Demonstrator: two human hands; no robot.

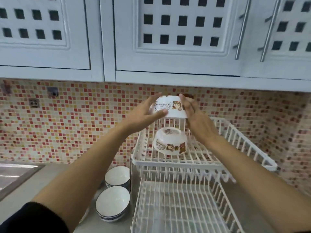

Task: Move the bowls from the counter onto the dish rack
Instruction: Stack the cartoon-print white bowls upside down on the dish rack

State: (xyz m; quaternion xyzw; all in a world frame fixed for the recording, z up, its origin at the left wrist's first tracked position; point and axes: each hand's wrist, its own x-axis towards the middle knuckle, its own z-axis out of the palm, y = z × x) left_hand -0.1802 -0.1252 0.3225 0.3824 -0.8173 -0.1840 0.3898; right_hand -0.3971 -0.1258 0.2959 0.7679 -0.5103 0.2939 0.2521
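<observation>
Both my hands hold a white bowl with cartoon bear prints upside down in the air, above the back of the top tier of the white wire dish rack. My left hand grips its left side and my right hand its right side. A second cartoon bowl lies upside down on the top tier, directly below the held one. Two white bowls with blue-patterned outsides stand upright on the counter left of the rack, one nearer and one farther.
The rack's lower tier holds nothing. A steel sink lies at the left edge. White wall cabinets hang close overhead, above a red and yellow mosaic backsplash.
</observation>
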